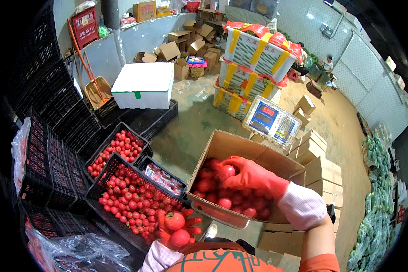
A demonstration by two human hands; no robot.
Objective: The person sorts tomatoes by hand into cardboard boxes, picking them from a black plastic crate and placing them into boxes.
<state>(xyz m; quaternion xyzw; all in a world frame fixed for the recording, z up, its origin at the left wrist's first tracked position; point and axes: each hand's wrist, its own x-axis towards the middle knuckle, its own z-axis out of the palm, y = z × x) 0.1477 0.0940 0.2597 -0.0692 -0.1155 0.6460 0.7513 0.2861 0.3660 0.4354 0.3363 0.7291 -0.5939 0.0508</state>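
1. Nearest the wearer, the left hand [177,229] in a red rubber glove with a white knit cuff was curled around two round red tomatoes [177,229], one above the other, the fingers [192,222] clenched about them.
2. Just beyond those fingers lay a black slatted plastic crate [105,174] heaped with small red tomatoes.
3. To the right, the right hand [247,174], gloved the same way, reached over the rim of an open brown cardboard box [240,147]; its fingers [224,161] grasped a single red tomato [225,172] just above the fruit piled inside.
4. Past the fingertips of that hand, beyond the box's far wall, a tilted grey digital scale display with blue screens [271,121] stood.
5. Left of the box and farther off, a second black crate of tomatoes [118,147] sat against stacked black crates.
6. Farther still, a white foam box with green tape [143,85] rested on black crates.
7. Beyond the scale, white mesh crates with yellow straps [254,59] were stacked.
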